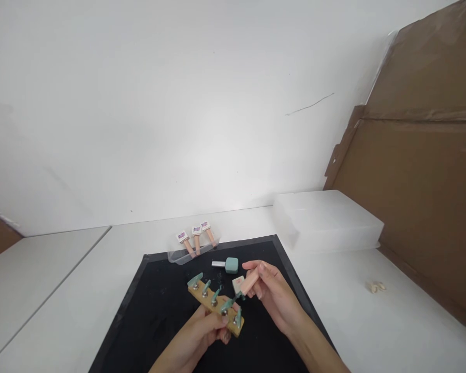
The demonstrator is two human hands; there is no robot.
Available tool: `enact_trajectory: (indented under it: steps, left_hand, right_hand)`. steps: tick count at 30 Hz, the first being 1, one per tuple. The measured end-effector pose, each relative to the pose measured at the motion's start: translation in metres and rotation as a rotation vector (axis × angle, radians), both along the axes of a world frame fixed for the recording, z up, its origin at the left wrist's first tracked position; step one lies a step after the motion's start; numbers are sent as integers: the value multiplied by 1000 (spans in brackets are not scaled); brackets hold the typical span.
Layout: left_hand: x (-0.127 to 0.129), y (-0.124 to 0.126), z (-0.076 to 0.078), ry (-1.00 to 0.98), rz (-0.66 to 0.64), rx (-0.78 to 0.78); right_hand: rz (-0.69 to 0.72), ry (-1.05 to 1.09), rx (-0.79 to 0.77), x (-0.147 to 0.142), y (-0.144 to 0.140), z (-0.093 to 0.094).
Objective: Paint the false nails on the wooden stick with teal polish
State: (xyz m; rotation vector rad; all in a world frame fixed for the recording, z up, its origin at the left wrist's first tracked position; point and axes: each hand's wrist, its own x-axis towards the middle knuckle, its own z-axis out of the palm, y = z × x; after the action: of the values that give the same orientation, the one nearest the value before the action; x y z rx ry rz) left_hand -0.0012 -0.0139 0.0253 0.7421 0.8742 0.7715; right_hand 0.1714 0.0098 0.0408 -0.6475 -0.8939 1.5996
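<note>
My left hand (207, 329) grips a yellowish display strip (229, 322) from below, its thumb near the right end. Several green nail tips (206, 288) stand on small silver round stands along this strip. In my right hand (274, 290) is a nail polish brush, pinched by its pink cap handle (250, 282). The brush's dark tip points down-left and meets, or comes very close to, a green nail tip (227, 305) near the strip's right end. Partly behind the handle sits a small white bottle (238, 283) with a reddish print.
A green bottle with a silver cap (232, 265) lies on the black mat (159, 290). Three white bottles with pink caps (196, 231) rest in a clear tray (175, 257) behind it. At right are a translucent box (330, 220), a small beige item (375, 286) and a cardboard panel (419, 197).
</note>
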Motion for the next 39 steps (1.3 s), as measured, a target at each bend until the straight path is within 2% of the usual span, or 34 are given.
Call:
enact_trajectory:
  steps: [8,14,17,22,29,35,39]
  left_hand:
    - [-1,0,3,-8,-15,34]
    - [0,0,5,-5,-17,34]
    - [0,2,3,-7,-22,32]
    - [-1,3,1,4,-5,24]
    - [-2,0,4,35,35,-14]
    - [0,0,6,44,29,-21]
    - [-1,0,4,28,22,-1]
  right_hand:
    - [35,83,44,0,-4,9]
    - [24,93,22,1,-2,7]
    - [-22,12,37,1,-3,7]
    - [-139,-185,211,-2,-6,9]
    - [-144,-298,347,-4,-13,12]
    - [-123,-406,362,-4,-14,14]
    - [-218,-471,324,-1,-11,9]
